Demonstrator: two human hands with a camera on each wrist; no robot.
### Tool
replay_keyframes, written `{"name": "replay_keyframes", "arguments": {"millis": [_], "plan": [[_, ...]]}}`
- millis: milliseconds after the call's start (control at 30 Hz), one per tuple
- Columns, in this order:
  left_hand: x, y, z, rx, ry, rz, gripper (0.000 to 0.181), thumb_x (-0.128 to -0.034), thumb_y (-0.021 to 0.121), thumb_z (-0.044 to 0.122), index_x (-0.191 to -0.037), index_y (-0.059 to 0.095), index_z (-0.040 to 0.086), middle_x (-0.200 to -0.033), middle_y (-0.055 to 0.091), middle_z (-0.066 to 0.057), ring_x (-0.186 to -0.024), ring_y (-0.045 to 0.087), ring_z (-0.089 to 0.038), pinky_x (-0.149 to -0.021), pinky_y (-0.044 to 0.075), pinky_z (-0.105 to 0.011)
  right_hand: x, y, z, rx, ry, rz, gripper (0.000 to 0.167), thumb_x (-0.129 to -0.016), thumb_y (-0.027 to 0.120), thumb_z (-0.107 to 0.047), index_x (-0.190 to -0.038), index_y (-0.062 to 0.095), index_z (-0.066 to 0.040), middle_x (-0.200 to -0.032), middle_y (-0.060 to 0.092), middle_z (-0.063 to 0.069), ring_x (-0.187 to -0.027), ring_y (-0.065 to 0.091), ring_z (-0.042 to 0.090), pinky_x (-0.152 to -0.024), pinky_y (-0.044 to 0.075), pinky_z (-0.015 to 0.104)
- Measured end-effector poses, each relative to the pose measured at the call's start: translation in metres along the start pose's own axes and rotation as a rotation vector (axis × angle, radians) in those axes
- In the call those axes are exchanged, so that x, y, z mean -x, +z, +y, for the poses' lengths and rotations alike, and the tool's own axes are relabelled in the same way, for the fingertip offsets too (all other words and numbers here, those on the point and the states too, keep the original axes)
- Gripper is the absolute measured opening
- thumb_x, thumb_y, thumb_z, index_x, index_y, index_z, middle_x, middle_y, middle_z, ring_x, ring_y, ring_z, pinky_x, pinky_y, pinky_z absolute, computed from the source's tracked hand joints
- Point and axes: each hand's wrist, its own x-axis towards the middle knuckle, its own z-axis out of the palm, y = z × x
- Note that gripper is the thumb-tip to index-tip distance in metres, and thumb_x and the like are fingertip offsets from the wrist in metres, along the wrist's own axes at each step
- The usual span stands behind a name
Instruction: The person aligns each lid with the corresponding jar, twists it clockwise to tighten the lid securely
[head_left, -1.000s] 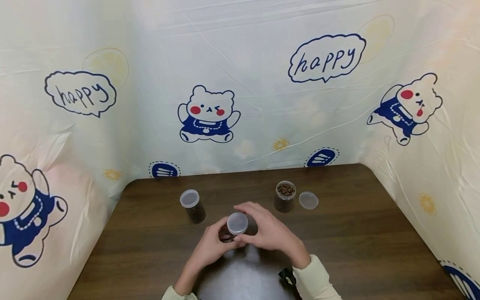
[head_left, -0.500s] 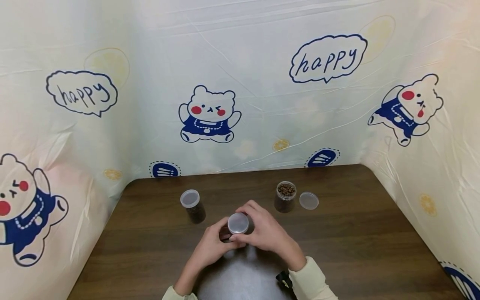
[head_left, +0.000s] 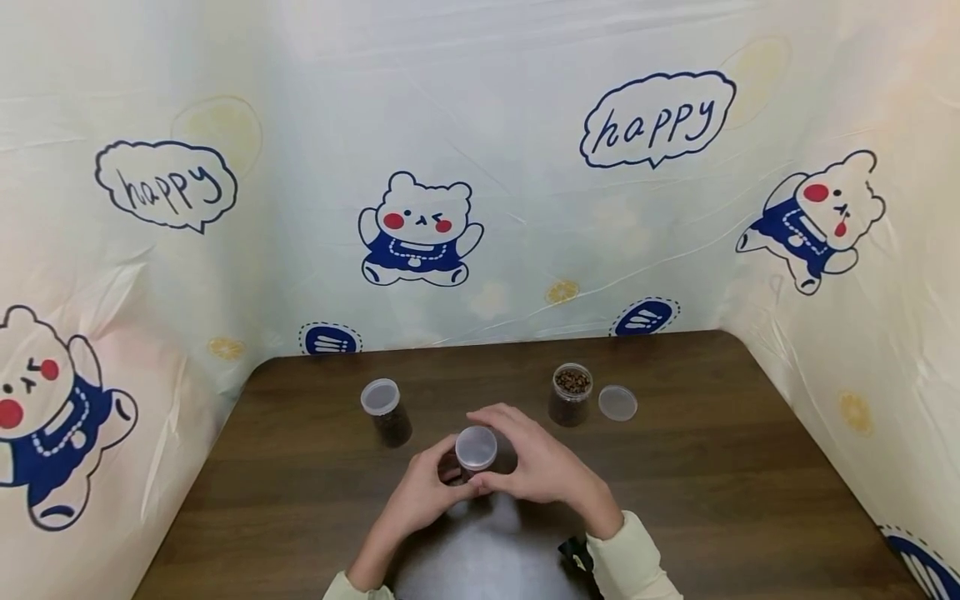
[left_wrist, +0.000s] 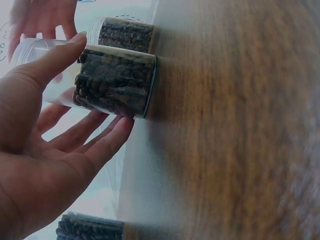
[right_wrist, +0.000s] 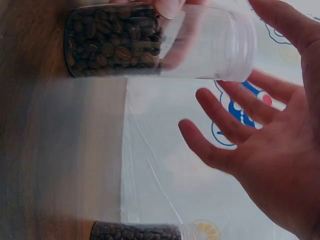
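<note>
A clear jar (left_wrist: 117,82) about half full of coffee beans stands on the table in front of the person, its pale translucent lid (head_left: 476,447) on top. My left hand (head_left: 422,490) grips its side, thumb on one face and fingers round the other. My right hand (head_left: 546,460) is beside the lid with fingers spread. In the right wrist view, the right hand's fingers (right_wrist: 215,150) are apart from the jar; its thumb is partly cut off by the frame.
A lidded jar of dark beans (head_left: 388,417) stands at the back left. Back right, a jar full of beans (head_left: 570,396) has no lid, and a loose round lid (head_left: 617,402) lies beside it. Printed cloth (head_left: 525,208) hangs behind the wooden table (head_left: 720,467).
Half a second ago the right hand's fingers were closed in around the lid; now they are spread wider, as they were one second ago. The left hand and jar stay in place.
</note>
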Motion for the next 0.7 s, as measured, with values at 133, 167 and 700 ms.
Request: {"name": "replay_keyframes", "arguments": {"millis": [133,167,700], "plan": [[-0.002,0.0,0.001,0.03,-0.007,-0.003,0.057,-0.0837,0.091,0.03,-0.134,0.064,0.024,-0.129,0.071,-0.007,-0.118,0.072,-0.019,-0.096,0.061,-0.029,-0.001,-0.003,0.0,-0.009,-0.033,-0.025,0.063,-0.093,0.081,-0.026,-0.15,0.055,-0.019,-0.149,0.059,0.0,-0.135,0.058,0.018,-0.11,0.053,0.043],[-0.002,0.0,0.001,0.034,-0.008,-0.004,0.058,-0.0833,0.091,0.031,-0.134,0.065,0.024,-0.129,0.071,-0.007,-0.118,0.072,-0.019,-0.096,0.061,-0.028,-0.002,-0.003,0.0,-0.006,-0.034,-0.021,0.061,-0.093,0.081,-0.025,-0.149,0.056,-0.018,-0.148,0.06,0.0,-0.134,0.058,0.018,-0.109,0.053,0.042],[0.0,0.0,-0.001,-0.006,0.036,-0.002,0.052,-0.0857,0.089,0.022,-0.132,0.066,0.018,-0.124,0.074,-0.008,-0.114,0.071,-0.015,-0.097,0.059,-0.025,-0.002,0.013,-0.002,0.079,0.107,0.072,0.074,-0.086,0.084,-0.054,-0.144,0.057,-0.016,-0.128,0.059,0.0,-0.107,0.061,0.012,-0.093,0.056,0.034]]}}
